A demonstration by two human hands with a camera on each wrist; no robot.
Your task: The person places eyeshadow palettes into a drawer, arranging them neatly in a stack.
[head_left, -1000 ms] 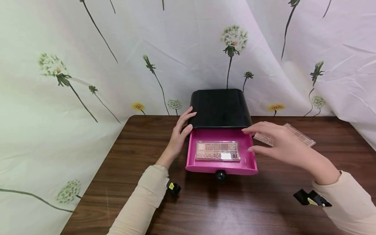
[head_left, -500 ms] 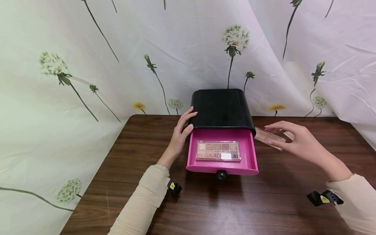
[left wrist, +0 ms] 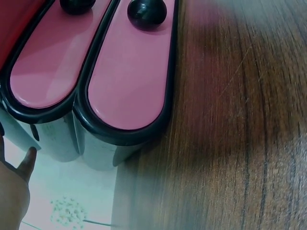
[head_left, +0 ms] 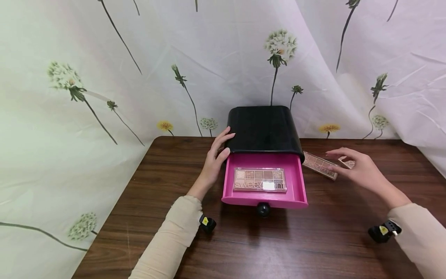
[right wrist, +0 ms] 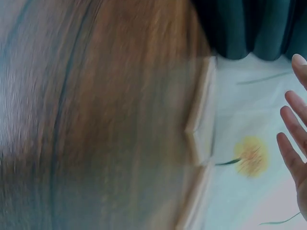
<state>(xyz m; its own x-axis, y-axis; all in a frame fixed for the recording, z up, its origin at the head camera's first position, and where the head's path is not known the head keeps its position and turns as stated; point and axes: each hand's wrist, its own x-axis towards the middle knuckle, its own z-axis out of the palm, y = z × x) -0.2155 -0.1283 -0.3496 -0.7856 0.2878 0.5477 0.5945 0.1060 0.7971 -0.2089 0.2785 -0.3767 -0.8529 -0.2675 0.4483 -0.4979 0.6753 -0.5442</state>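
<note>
A black drawer box (head_left: pixel 265 130) stands at the back of the table with its magenta top drawer (head_left: pixel 299 195) pulled out. Inside the drawer lies an eyeshadow palette (head_left: pixel 259 186). Against the box's left side rests my left hand (head_left: pixel 213 161), fingers extended. My right hand (head_left: pixel 364 170) hovers over two more palettes to the right, thumb and fingers apart, nothing held. The nearer palette (head_left: pixel 313 162) lies slanted beside the box; the other palette (head_left: pixel 351 162) is mostly hidden behind my hand. In the right wrist view, my fingers (right wrist: pixel 292 122) are spread.
Below the open drawer, the left wrist view shows two closed pink drawer fronts (left wrist: pixel 132 81) with black knobs (left wrist: pixel 147 12). A dark wooden table (head_left: pixel 167 174) carries everything. Flower-printed cloth (head_left: pixel 223 69) hangs close behind it.
My right hand has moved right, from above the drawer's right edge to over the loose palettes. The left hand, drawer and palette inside stay put.
</note>
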